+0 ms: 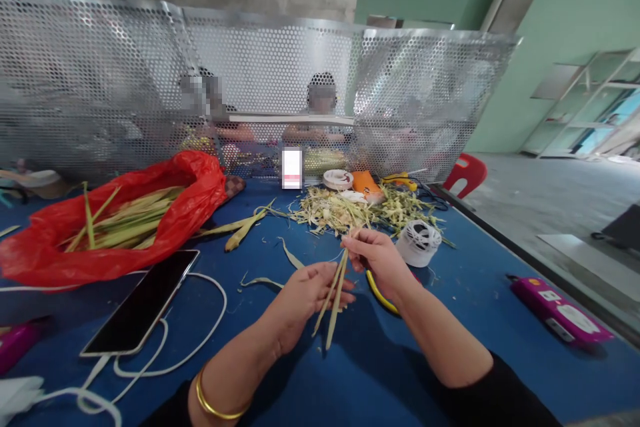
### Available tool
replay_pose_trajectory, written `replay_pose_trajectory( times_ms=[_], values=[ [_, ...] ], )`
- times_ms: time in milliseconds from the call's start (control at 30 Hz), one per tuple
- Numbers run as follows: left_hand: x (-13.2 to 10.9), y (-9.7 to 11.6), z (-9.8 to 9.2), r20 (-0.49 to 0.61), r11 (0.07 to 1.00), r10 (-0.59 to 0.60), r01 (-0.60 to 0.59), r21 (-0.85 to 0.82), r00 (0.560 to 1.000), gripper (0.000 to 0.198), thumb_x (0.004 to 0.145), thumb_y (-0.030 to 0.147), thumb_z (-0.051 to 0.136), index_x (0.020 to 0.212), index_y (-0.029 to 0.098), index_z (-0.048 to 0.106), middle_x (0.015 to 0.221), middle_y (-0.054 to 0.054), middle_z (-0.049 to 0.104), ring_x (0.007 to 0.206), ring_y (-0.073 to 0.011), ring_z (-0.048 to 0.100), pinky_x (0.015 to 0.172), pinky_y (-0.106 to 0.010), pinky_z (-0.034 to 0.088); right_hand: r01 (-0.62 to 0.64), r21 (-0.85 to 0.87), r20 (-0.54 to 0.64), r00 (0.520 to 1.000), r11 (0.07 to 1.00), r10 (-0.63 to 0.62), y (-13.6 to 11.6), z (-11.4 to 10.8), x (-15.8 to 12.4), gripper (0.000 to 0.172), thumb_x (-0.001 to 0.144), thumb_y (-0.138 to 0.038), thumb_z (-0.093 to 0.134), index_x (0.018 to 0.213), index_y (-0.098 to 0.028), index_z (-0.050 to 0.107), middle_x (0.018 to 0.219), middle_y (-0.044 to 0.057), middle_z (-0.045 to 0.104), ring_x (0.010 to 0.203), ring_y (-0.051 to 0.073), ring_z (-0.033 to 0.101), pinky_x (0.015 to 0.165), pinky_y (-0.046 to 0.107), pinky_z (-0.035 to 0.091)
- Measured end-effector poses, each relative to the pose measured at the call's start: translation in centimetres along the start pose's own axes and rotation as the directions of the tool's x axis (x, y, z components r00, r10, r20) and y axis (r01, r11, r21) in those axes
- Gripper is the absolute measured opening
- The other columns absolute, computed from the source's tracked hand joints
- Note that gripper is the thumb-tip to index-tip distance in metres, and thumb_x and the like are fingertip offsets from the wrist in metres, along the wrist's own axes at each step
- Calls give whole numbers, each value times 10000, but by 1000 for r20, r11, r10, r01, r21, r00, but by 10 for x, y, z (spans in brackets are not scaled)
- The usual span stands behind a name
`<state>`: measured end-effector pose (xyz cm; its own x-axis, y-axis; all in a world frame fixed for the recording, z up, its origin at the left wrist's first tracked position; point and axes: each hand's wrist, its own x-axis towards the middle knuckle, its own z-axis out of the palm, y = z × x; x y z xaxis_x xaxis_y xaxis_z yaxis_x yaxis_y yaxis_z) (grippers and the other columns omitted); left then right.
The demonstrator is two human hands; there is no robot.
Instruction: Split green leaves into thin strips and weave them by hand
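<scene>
Several narrow, pale green-yellow leaf strips (334, 310) hang down in front of me, their loose lower ends spread apart. My right hand (369, 255) pinches them together at the top. Lower down, my left hand (316, 290) has its fingers loosely round the strips, some fingertips showing behind them. Under my right wrist lies a tool with a yellow handle (383, 293), partly hidden. Beside that hand stands a white tub with a black-patterned top (420, 243). Loose curled leaf pieces (263, 281) lie left of my hands.
A red plastic bag (200, 177) of long leaves stands at left, near a phone (143, 303) with a white cable (220, 320). Leaf scraps (330, 210), a tape roll (338, 179) and an orange packet (367, 185) lie ahead. A perforated metal screen (265, 60) separates me from other people. A purple pouch (560, 310) lies right.
</scene>
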<state>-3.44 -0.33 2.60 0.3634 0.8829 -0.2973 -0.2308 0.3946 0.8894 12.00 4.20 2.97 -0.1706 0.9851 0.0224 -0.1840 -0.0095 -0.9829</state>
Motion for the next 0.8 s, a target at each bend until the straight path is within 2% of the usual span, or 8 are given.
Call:
replay_pose_trajectory(
  times_ms=[67,200,367,467,567,633,733,800],
  values=[
    [3,-1,3,-85,998,51,-55,-40,995,328,789,442,613,879,130,659,791,-70,690,651,-143,653,702,-281,513,-5,-31,43,999,1000,6,2,5,-3,295,662,-365,727,552,-164,541,473,-57,487,386,58,382,405,208,272],
    [5,-2,7,-195,993,73,-90,-79,978,262,698,371,728,774,137,640,679,-16,648,531,-95,592,599,-228,497,-10,-72,39,999,997,13,3,12,-6,251,652,-348,729,563,-165,582,470,-62,469,410,55,332,406,206,221],
    [3,2,6,-129,992,123,-121,23,984,246,690,359,719,698,127,638,589,20,580,418,-62,496,463,-201,430,-30,-13,51,998,999,31,4,18,-10,245,625,-324,744,538,-161,583,509,-38,520,449,65,380,430,211,252],
    [-1,7,3,-87,991,95,-86,102,992,182,695,290,705,667,123,638,547,26,558,385,-57,468,422,-192,406,-49,-10,64,997,999,49,6,19,-10,256,634,-351,733,548,-160,585,497,-31,511,438,72,387,442,221,286],
    [-5,14,-2,-111,995,12,-1,96,994,133,727,231,671,663,118,643,524,16,557,390,-60,482,410,-178,402,29,-163,-79,996,986,-42,9,15,-6,291,686,-447,660,630,-167,604,478,-41,449,437,90,378,455,239,322],
    [-7,20,-7,-145,999,-26,31,32,989,115,751,208,651,685,114,648,530,10,559,405,-61,494,416,-173,410,70,-282,-152,981,957,-117,10,10,-2,325,749,-495,566,677,-180,601,498,-36,447,458,105,382,480,249,332],
    [-7,29,-18,-288,991,27,-64,-120,957,86,799,169,598,747,122,648,569,11,565,453,-64,530,463,-176,449,79,-427,-90,988,901,-129,12,6,0,251,714,-436,621,633,-199,607,506,-30,488,498,124,423,518,253,323],
    [-4,33,-25,-411,967,61,-156,-203,910,95,822,142,561,779,125,644,591,8,571,475,-67,543,488,-184,468,80,-620,31,996,780,-78,14,9,-3,185,613,-327,729,573,-204,597,530,-25,535,525,131,458,526,249,302]
  ],
)
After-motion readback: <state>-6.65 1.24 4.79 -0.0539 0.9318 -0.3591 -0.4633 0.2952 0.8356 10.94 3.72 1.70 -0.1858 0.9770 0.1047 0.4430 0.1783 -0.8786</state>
